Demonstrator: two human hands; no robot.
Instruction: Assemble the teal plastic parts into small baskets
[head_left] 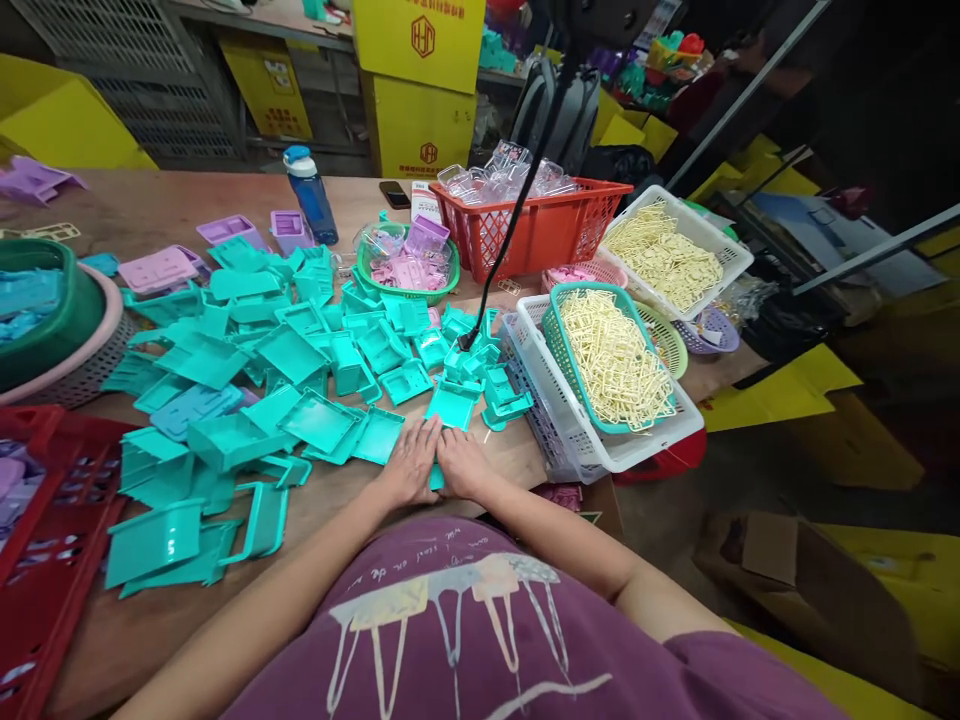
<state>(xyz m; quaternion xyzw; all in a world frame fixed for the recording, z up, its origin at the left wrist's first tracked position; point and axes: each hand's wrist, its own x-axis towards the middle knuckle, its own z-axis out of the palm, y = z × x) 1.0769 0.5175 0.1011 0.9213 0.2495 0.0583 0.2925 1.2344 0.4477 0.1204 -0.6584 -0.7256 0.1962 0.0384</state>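
Close to my body at the table's near edge, my left hand (410,462) and my right hand (463,462) are side by side. Both press on a small turquoise plastic part (436,478), mostly hidden under the fingers, so its shape does not show. Just beyond the fingertips lies a turquoise plastic tray piece (453,402). To the left spreads a big heap of turquoise box-like plastic pieces (292,354), some flat, some tilted on each other. A flatter blue piece (196,410) rests among them.
A white crate (626,455) at the right holds a teal basket (555,325) of pale yellow parts. Behind stand a red basket (517,235) of clear plastic pieces and a blue bottle (313,200). A black cable (517,215) hangs over the table. A red crate (56,600) sits left.
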